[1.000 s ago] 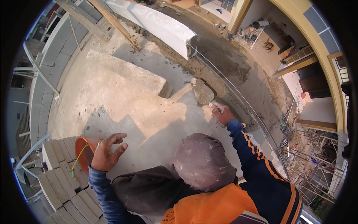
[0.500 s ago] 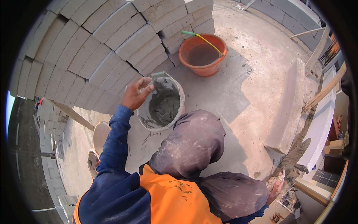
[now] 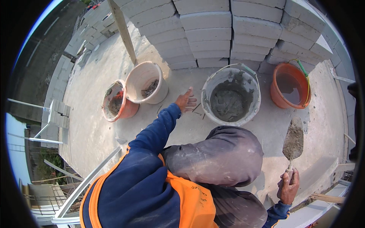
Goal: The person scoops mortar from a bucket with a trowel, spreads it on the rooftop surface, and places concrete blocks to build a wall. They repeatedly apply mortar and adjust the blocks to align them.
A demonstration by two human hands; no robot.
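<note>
My left hand (image 3: pixel 185 101) reaches out over the concrete floor with its fingers apart and nothing in them. Just right of it, not touched, stands a whitish bucket of wet grey mortar (image 3: pixel 232 99), its handle resting along the far rim. At the lower right my right hand (image 3: pixel 288 187) is closed round the handle of a trowel (image 3: pixel 293 140), whose blade points away from me and is coated with mortar. Beyond the blade is an orange bucket (image 3: pixel 279 94) of murky water, with a green-gripped tool or handle across its rim.
Left of my left hand stand a pale bucket (image 3: pixel 161 86) with small dark bits inside and a smaller orange bucket (image 3: pixel 130 110). Stacked grey blocks (image 3: pixel 205 22) rise behind the buckets. A wooden post (image 3: pixel 123 32) leans at the back; a long block (image 3: pixel 319 178) lies at right.
My view has swung left, bringing in the two left buckets. My left hand has left the mortar bucket's rim and its fingers have spread. My right hand and the trowel have come into view.
</note>
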